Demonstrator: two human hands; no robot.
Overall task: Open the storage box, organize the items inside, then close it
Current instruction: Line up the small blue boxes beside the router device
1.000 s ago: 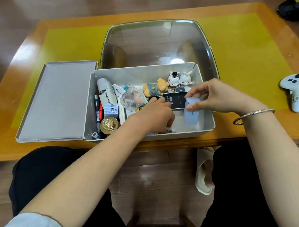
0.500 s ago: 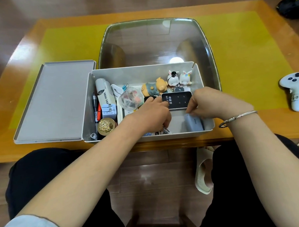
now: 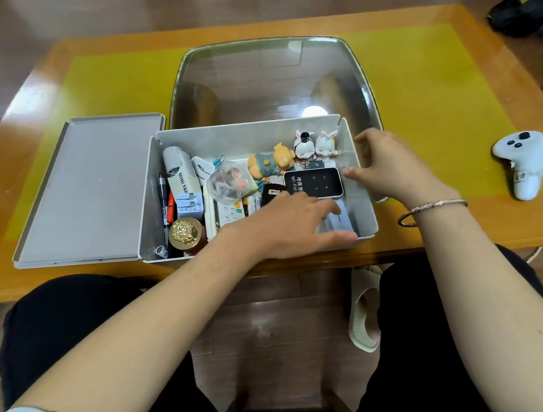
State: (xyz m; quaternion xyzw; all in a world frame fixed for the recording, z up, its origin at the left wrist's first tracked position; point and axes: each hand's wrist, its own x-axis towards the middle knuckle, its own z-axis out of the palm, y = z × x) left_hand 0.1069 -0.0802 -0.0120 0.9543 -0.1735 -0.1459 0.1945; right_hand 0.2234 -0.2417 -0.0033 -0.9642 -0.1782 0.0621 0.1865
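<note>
The left hand (image 3: 291,223), fingers extended, rests on a pale blue case (image 3: 337,221) near the front right corner of the open storage box (image 3: 248,135). The right hand (image 3: 386,166), fingers relaxed, holds nothing beside the Wi-Fi device (image 3: 313,183). Risk: a sweeping wrist may topple the rabbit figurines (image 3: 315,143) at the back wall.

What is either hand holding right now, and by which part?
Nothing is plainly held. The left hand lies with straight fingers over the pale blue case in the storage box. The right hand hovers open by the box's right wall.
</note>
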